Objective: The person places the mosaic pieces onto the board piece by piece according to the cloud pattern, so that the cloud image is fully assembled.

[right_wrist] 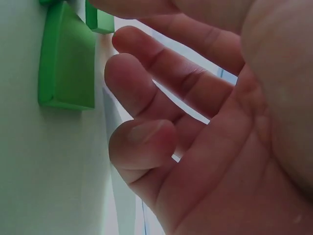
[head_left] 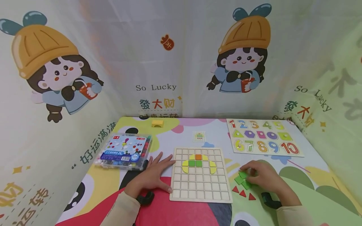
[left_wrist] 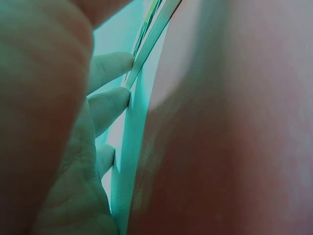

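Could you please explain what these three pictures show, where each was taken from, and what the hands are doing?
No machine here: a person works bare-handed, with cameras on head and wrists. The head view shows a table. The left hand rests flat against the wooden grid board, steadying it. The right hand reaches over loose green tiles, beside red triangles; whether its grip has closed is unclear. The wrist views show each hand's fingers close up. Behind lie a number puzzle and a plastic box.

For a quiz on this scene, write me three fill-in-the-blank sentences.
1. The left hand rests flat against the left edge of the wooden ____.
2. The right hand touches loose tiles coloured ____.
3. The single tile at the top of the pattern on the grid board is ____.

Missing words: grid board; green; orange
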A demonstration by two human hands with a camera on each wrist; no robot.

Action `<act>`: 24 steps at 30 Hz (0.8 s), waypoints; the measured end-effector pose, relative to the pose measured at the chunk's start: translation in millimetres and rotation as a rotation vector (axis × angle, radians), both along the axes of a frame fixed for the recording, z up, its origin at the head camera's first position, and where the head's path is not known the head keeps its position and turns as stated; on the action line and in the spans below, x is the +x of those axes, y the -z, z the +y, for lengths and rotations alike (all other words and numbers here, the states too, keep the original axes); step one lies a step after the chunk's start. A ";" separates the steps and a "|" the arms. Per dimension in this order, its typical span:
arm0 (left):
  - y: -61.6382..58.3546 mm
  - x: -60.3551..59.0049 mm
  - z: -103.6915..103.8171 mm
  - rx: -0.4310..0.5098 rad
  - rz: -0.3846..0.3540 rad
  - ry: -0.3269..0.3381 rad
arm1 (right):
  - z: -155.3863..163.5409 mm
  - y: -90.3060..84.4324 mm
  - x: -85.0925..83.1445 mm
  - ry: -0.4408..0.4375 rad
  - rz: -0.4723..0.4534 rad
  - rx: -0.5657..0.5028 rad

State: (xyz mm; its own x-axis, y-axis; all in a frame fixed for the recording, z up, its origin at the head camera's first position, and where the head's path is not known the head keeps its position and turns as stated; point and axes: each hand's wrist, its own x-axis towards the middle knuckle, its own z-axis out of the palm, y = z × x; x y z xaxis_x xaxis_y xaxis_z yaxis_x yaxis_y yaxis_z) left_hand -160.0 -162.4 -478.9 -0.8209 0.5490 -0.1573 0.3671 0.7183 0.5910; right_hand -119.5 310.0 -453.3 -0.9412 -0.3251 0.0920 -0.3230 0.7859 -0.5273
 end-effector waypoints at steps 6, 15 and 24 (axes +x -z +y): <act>2.1 0.5 -2.2 0.004 0.004 0.006 | -2.9 -1.6 2.4 -0.004 -0.004 0.018; 2.8 0.6 -2.3 -0.010 0.004 0.003 | -9.5 2.9 3.4 0.017 -0.043 -0.009; 1.4 -0.8 -1.4 0.001 0.021 0.013 | -13.4 3.1 1.2 0.012 -0.037 0.036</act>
State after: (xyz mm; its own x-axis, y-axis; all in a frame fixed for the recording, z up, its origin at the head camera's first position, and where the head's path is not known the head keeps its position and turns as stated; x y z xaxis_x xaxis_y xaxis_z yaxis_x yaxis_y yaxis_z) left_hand -160.8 -163.8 -480.3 -0.8165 0.5600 -0.1402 0.3888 0.7129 0.5836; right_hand -118.4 296.6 -456.4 -0.9475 -0.3164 0.0459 -0.2945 0.8082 -0.5099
